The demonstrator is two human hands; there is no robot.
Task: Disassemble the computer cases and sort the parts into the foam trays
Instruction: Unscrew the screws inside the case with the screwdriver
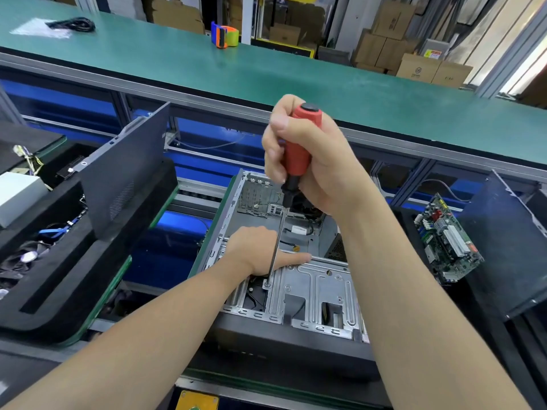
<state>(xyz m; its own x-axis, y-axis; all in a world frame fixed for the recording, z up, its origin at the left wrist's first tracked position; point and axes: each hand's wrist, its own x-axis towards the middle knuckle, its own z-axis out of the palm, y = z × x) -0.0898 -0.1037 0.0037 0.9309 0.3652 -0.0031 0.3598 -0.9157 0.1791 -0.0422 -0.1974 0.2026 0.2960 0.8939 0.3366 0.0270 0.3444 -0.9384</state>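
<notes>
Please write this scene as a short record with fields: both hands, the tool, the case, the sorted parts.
Right hand: grips the red-handled screwdriver
Screwdriver tip: on a screw in the silver metal bracket
Left hand: rests on that bracket beside the shaft
Case: open grey metal computer case
Right black foam tray: green circuit board
Left black foam tray: dark side panel, standing

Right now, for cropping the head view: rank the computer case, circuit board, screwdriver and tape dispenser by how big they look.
1. Computer case.
2. Circuit board and screwdriver: too close to rank; the screwdriver is longer, thinner and nearer the camera.
3. Tape dispenser, smallest, though it sits far back.
</notes>
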